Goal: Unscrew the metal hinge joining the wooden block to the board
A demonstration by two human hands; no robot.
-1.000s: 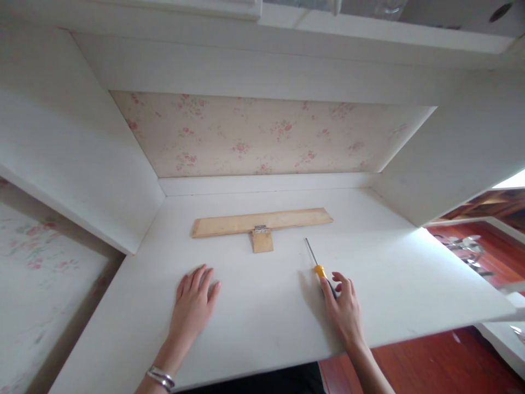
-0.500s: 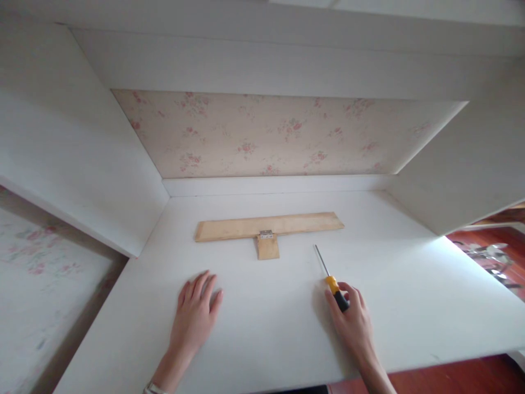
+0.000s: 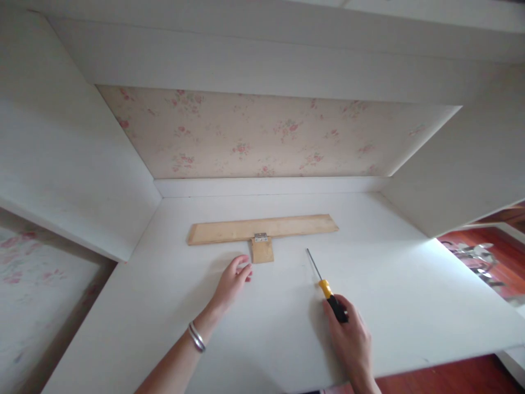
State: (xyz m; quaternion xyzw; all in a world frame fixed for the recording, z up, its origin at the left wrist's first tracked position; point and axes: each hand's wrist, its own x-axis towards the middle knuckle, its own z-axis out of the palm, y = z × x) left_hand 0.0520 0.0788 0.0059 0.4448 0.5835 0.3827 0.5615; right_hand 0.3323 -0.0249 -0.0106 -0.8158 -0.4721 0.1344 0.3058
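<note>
A long wooden board [image 3: 221, 230] lies flat across the white desk. A small metal hinge [image 3: 261, 237] joins its near edge to a small wooden block [image 3: 262, 252]. Just left of that block, my left hand [image 3: 235, 279] hovers over the desk with loosely curled fingers and nothing in them; a silver bangle [image 3: 197, 336] circles its wrist. My right hand [image 3: 348, 334] grips a screwdriver [image 3: 325, 288] by its yellow and black handle. The blade points forward and left, its tip apart from the board and the block.
White side panels [image 3: 82, 142] flank the desk [image 3: 402, 295], and a low ledge [image 3: 270, 186] runs along its back below floral wallpaper [image 3: 254, 131]. Red flooring [image 3: 443, 375] shows past the front edge. Shiny metal objects [image 3: 471, 260] stand beyond the right side.
My left hand has lifted from lying flat on the desk and moved right and forward to beside the wooden block. My right hand still holds the screwdriver in nearly the same spot.
</note>
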